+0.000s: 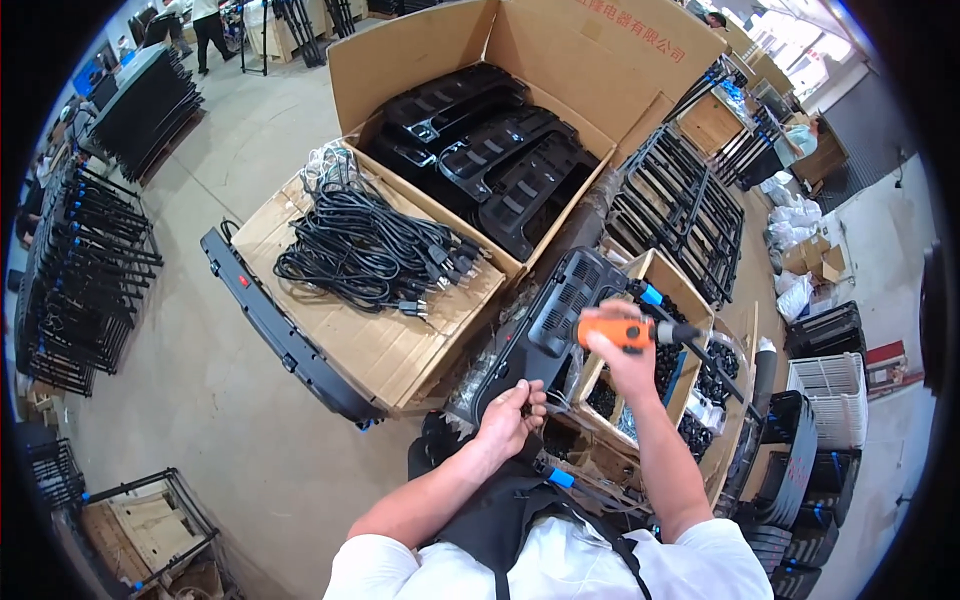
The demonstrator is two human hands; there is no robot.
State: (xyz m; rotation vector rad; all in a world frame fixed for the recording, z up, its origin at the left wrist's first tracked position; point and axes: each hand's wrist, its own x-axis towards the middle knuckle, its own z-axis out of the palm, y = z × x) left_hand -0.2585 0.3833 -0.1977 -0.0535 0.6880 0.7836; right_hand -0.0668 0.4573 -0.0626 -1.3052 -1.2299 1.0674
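Note:
My right hand (632,364) is wrapped round an orange power screwdriver (615,331), whose black nose points to the right over a wooden bin of small parts. Slight motion blur softens this hand. Below and to its left, my left hand (513,418) is closed with its fingertips together at the near edge of a black plastic housing (572,295). What those fingers pinch, if anything, is too small to make out. The housing is long, has vent slots, and lies slanting away from me.
A wooden bin (612,425) holds small black parts on the right. A large carton (560,262) of black plastic shells stands ahead. Bundled black power cables (370,245) lie on cardboard (340,345) at left. Black metal frames (685,215) stand beyond the bin. People are in the background.

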